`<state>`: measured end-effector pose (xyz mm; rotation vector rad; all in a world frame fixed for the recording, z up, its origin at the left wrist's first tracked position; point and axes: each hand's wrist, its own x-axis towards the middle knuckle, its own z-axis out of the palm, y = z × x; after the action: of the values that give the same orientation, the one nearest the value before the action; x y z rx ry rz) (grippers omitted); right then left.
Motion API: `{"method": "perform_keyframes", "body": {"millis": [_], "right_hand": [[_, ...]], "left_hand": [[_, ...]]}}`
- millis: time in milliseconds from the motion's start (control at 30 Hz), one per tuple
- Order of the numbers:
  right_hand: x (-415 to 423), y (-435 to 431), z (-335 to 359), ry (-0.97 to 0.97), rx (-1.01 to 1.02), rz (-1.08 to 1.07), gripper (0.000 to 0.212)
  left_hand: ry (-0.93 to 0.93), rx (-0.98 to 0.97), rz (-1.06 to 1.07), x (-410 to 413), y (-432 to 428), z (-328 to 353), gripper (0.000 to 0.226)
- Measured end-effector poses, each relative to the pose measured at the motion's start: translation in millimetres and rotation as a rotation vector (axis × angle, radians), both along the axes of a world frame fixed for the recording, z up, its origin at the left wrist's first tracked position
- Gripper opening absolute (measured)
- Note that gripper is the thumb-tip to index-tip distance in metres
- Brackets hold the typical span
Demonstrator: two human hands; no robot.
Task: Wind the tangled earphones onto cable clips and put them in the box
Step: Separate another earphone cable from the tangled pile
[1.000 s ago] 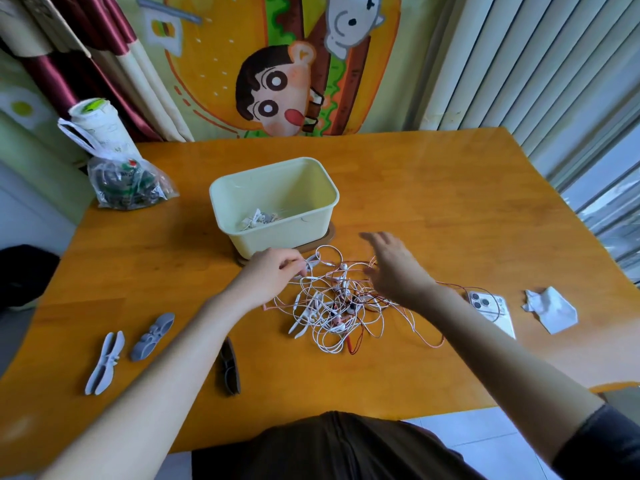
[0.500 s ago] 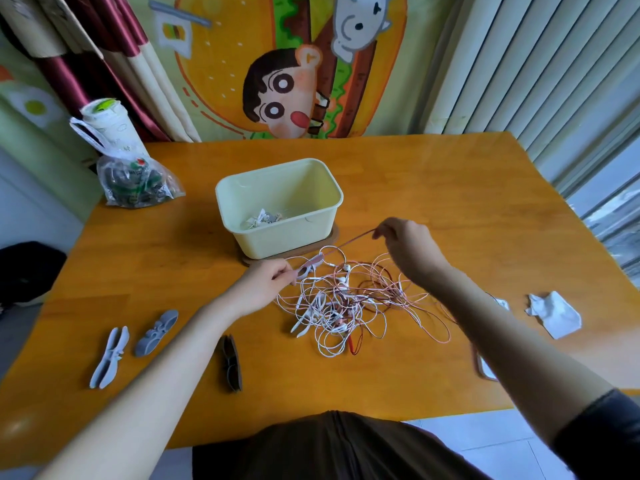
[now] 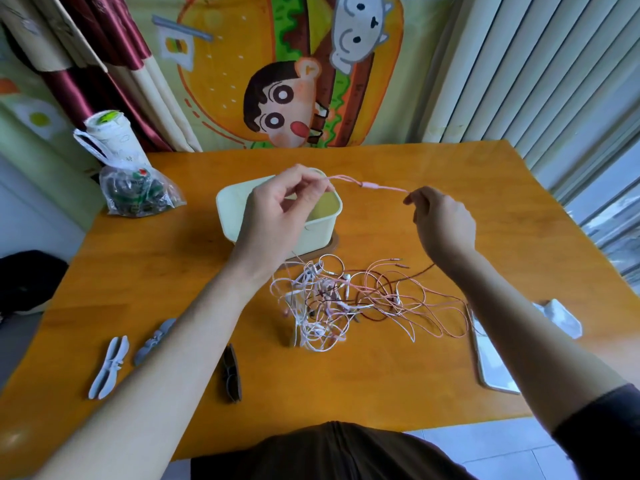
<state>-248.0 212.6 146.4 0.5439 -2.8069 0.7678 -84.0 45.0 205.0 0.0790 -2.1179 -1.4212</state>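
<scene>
A tangle of white, pink and dark red earphones [image 3: 346, 299] lies on the wooden table [image 3: 381, 375] in front of the pale yellow box [image 3: 325, 230]. My left hand [image 3: 277, 216] and my right hand [image 3: 440, 223] are raised above the box and pinch a pink earphone cable [image 3: 370, 185] stretched between them; its loose part trails down into the tangle. Two light cable clips [image 3: 109, 367] [image 3: 156, 341] lie at the left, a dark clip [image 3: 231, 372] near the front. My left hand hides most of the box's inside.
A clear bag of dark items [image 3: 138, 192] with a white roll [image 3: 110, 136] stands at the back left. A white phone [image 3: 491, 358] lies at the right, partly under my right forearm, with crumpled white paper [image 3: 561, 317] beyond it. Curtains and blinds stand behind the table.
Both hands have risen from the tangle to above the box. They now hold a pink cable stretched between them, pulled up out of the pile, whose loops have spread rightward.
</scene>
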Motion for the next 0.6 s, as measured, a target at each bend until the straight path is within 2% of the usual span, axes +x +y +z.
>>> {"method": "perform_keyframes", "body": {"millis": [100,267,400,500,600], "right_hand": [[-6.6,-0.9,6.7,0.037,-0.040,-0.026,0.032],[-16.4,8.9,7.7,0.046,-0.031,-0.041,0.032],[-16.5,8.8,5.3,0.057,-0.003,-0.028,0.032],[-16.5,7.7,6.3,0.082,-0.008,-0.039,0.032],[-18.7,7.1,5.9,0.060,0.019,-0.049,0.033]], "left_hand": [[-0.066,-0.015,0.013,-0.8,-6.3,-11.6,0.015],[-0.598,-0.135,0.036,9.1,-39.8,-96.5,0.028],[-0.837,-0.193,0.064,26.0,-55.9,-141.2,0.037],[-0.794,-0.107,0.148,27.1,-61.9,-138.7,0.033],[-0.483,0.041,0.273,15.7,-51.3,-96.6,0.029]]}}
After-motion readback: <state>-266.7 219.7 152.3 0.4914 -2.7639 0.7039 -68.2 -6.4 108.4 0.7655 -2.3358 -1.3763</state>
